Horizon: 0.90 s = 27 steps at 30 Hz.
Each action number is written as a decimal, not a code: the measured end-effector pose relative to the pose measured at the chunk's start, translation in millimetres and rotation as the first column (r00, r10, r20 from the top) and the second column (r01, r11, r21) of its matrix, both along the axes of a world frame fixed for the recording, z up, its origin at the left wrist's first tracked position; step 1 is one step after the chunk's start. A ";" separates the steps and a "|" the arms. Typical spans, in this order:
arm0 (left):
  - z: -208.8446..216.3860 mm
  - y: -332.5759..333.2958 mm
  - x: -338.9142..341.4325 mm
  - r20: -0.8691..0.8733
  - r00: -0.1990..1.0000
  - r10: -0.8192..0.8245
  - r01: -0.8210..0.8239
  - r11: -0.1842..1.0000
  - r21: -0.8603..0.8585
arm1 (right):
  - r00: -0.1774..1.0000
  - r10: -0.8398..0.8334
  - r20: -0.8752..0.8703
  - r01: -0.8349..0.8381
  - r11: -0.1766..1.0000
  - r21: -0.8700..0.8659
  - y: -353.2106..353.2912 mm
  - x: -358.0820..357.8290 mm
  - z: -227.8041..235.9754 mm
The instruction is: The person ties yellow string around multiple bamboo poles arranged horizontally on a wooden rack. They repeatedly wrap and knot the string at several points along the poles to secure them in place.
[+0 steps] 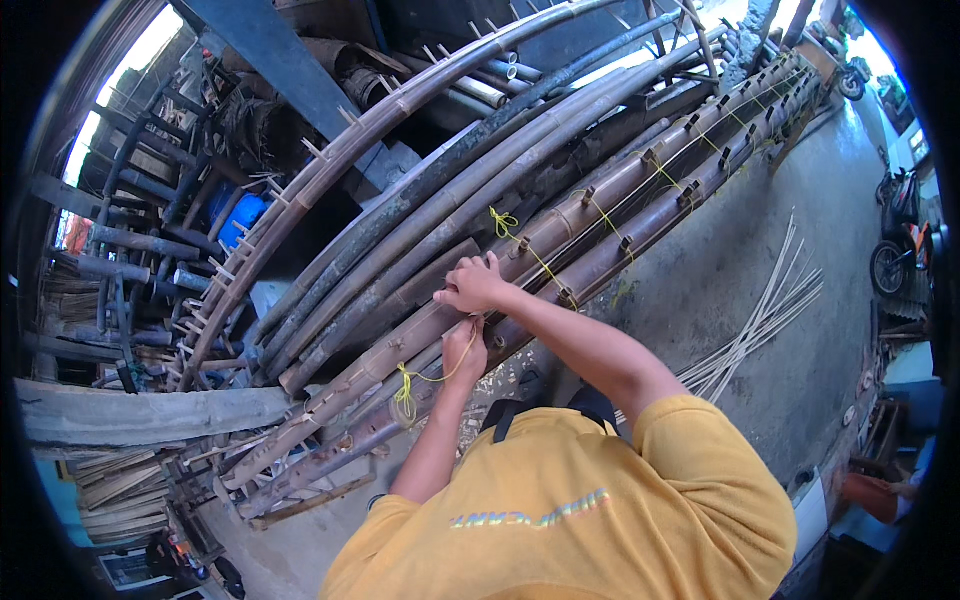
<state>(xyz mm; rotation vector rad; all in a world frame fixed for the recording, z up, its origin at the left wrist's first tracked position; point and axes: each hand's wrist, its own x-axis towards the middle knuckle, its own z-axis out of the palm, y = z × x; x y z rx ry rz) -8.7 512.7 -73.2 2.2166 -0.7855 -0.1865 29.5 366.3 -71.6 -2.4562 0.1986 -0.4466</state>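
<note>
Two long brown bamboo poles lie side by side across the middle, with short dark pegs standing along them; the upper pole [560,222] passes right beside my hands and the lower pole [650,232] runs parallel to it. Yellow cord [405,392] hangs in a loose bundle, and a strand of it leads up to my left hand [463,352], whose fingers are closed on it. Just above, my right hand [472,284] rests at the upper pole with its fingers bent and its thumb raised. What its fingertips grip is hidden. Another cord bundle [504,222] sits beyond my right hand.
A curved bamboo piece [352,150] with many pegs arcs along the far left. Several bare poles [440,215] lie behind the work. Thin strips [755,325] are spread on the concrete floor at right, near a motorcycle [893,262]. A blue container [238,215] stands left.
</note>
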 end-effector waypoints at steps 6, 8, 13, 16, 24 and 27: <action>-12.3 8.2 3.4 -0.044 0.996 0.079 -0.084 0.989 -0.125 | 0.684 0.725 -0.082 -0.581 0.610 0.539 -1.4 -116.6 68.7; -9.8 2.7 5.2 -0.036 0.998 0.054 -0.058 0.994 -0.096 | 0.784 0.621 0.016 -0.619 0.779 0.094 15.7 -158.6 -10.1; 71.4 -34.6 57.3 -0.237 0.971 0.014 -0.108 0.916 -0.387 | 0.845 0.528 0.079 -0.527 0.802 0.281 33.5 -156.4 -9.3; 59.3 -59.5 128.1 -0.178 0.971 0.162 -0.202 0.950 -0.238 | 0.821 0.569 0.049 -0.569 0.808 0.154 20.7 -177.7 -8.7; 6.7 -119.6 176.6 0.006 0.953 -0.304 0.144 0.470 0.871 | 0.999 -0.041 0.010 0.034 0.909 0.414 -54.9 -272.7 -12.9; 64.5 -211.6 101.2 0.324 0.859 -0.396 0.243 0.873 0.423 | 0.918 -0.336 -0.210 0.396 0.754 0.524 -125.8 -338.0 -66.4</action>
